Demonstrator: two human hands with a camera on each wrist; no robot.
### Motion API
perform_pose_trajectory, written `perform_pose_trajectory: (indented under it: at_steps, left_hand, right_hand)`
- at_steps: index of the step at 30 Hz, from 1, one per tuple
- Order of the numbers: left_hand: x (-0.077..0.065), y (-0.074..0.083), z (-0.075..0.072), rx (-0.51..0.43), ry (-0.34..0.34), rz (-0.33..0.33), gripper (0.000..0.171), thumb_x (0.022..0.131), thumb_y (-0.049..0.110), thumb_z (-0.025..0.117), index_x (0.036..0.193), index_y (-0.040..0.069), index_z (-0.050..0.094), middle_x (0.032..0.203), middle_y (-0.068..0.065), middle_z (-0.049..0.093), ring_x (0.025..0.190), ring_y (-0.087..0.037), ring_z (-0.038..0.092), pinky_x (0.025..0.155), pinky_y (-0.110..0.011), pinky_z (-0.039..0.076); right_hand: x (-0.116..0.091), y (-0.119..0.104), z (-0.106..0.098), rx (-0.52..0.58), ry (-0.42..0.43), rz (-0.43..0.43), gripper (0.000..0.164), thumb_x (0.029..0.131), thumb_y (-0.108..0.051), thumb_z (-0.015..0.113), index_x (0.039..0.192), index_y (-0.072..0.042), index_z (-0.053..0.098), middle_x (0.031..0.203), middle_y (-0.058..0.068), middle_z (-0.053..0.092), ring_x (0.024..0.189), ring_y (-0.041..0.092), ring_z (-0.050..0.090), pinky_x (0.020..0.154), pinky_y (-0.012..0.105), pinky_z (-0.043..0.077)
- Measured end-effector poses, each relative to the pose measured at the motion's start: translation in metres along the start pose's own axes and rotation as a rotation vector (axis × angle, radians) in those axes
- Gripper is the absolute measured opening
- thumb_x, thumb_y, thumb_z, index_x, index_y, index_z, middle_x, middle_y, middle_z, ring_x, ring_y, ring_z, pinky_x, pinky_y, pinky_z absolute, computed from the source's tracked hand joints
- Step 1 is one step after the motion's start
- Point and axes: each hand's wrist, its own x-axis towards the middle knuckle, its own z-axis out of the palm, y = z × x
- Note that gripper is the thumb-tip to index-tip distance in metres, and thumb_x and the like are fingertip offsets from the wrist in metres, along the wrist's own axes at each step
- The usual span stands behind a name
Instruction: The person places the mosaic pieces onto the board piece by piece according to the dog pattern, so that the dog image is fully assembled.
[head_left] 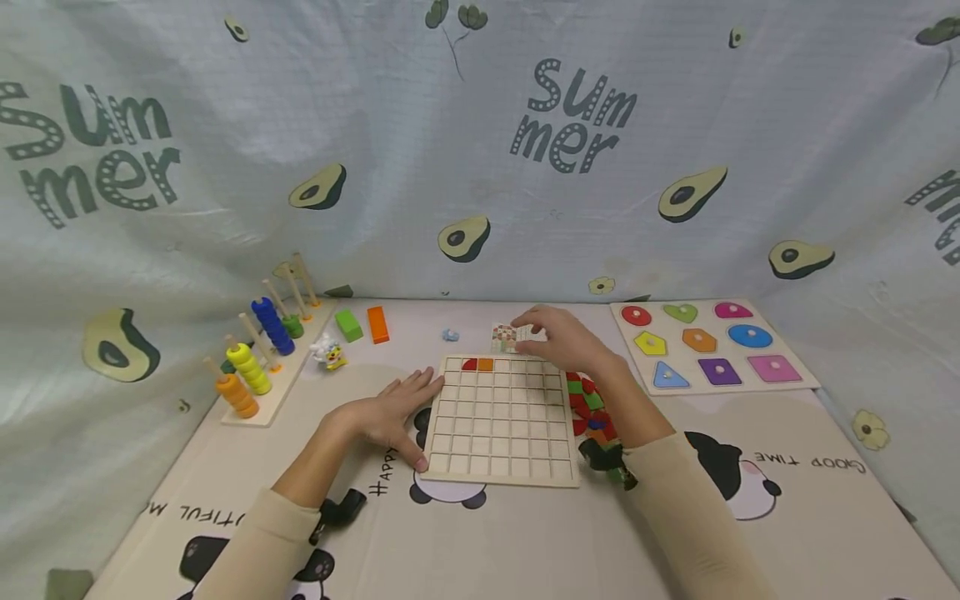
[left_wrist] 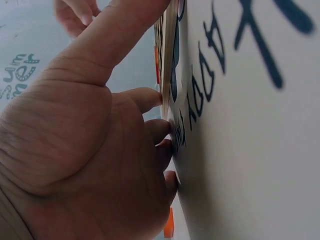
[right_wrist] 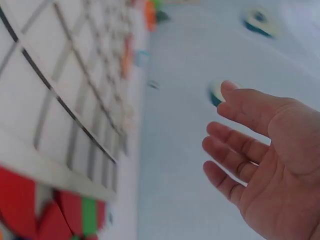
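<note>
A pale wooden grid board [head_left: 498, 421] lies on the table, with a red quarter-round piece [head_left: 469, 365] and an orange square piece [head_left: 486, 365] in its top row. Along the board's left edge rests my left hand [head_left: 390, 415], its thumb and fingers spread; in the left wrist view the fingertips touch the board's side and the tabletop. My right hand [head_left: 558, 337] hovers over the board's far right part, fingers apart and holding nothing in the right wrist view. Just beyond the board is a small printed card [head_left: 504, 337], partly hidden by that hand.
Red and green loose pieces [head_left: 585, 404] lie right of the board, partly under my right arm. A shape puzzle [head_left: 652, 367] sits at the back right. At the left stand a peg stacker [head_left: 281, 392], a small toy figure [head_left: 327, 352], a green block [head_left: 348, 326] and an orange block [head_left: 378, 325].
</note>
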Motion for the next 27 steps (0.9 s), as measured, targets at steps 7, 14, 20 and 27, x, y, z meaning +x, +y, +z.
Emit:
perform_pose_trajectory:
  at_steps: [7, 14, 20, 27]
  left_hand:
    - [-0.001, -0.001, 0.002, -0.011, 0.002, -0.018, 0.132, 0.055, 0.063, 0.083, 0.156, 0.021, 0.009, 0.162, -0.004, -0.003, 0.148, -0.025, -0.005, 0.118, -0.050, 0.002]
    - [0.000, -0.002, 0.002, -0.014, 0.005, -0.025, 0.132, 0.055, 0.065, 0.082, 0.156, 0.023, 0.009, 0.162, -0.003, -0.003, 0.148, -0.023, -0.006, 0.118, -0.049, 0.002]
    - [0.002, -0.004, 0.003, -0.003, 0.001, -0.031, 0.132, 0.054, 0.066, 0.081, 0.156, 0.024, 0.009, 0.162, -0.002, -0.004, 0.148, -0.023, -0.006, 0.119, -0.048, 0.001]
    - [0.002, -0.004, 0.003, -0.003, 0.007, -0.012, 0.132, 0.054, 0.066, 0.081, 0.156, 0.021, 0.010, 0.162, -0.005, -0.003, 0.148, -0.024, -0.006, 0.119, -0.049, 0.001]
  right_hand:
    - [-0.040, 0.027, -0.025, 0.025, 0.049, 0.152, 0.030, 0.091, -0.023, 0.068, 0.119, -0.015, 0.065, 0.113, 0.002, 0.064, 0.094, 0.020, 0.057, 0.079, 0.035, 0.052]
    - [-0.056, 0.057, -0.021, -0.001, -0.217, 0.347, 0.020, 0.084, -0.010, 0.072, 0.104, -0.008, 0.070, 0.092, 0.005, 0.065, 0.078, 0.020, 0.059, 0.069, 0.030, 0.055]
    - [-0.059, 0.074, -0.014, 0.014, -0.206, 0.365, 0.014, 0.082, -0.012, 0.076, 0.095, -0.011, 0.071, 0.085, 0.003, 0.065, 0.076, 0.020, 0.057, 0.067, 0.030, 0.054]
    - [-0.059, 0.078, -0.010, 0.098, -0.217, 0.321, 0.017, 0.083, -0.010, 0.073, 0.095, -0.009, 0.061, 0.084, 0.005, 0.059, 0.080, 0.023, 0.053, 0.068, 0.032, 0.050]
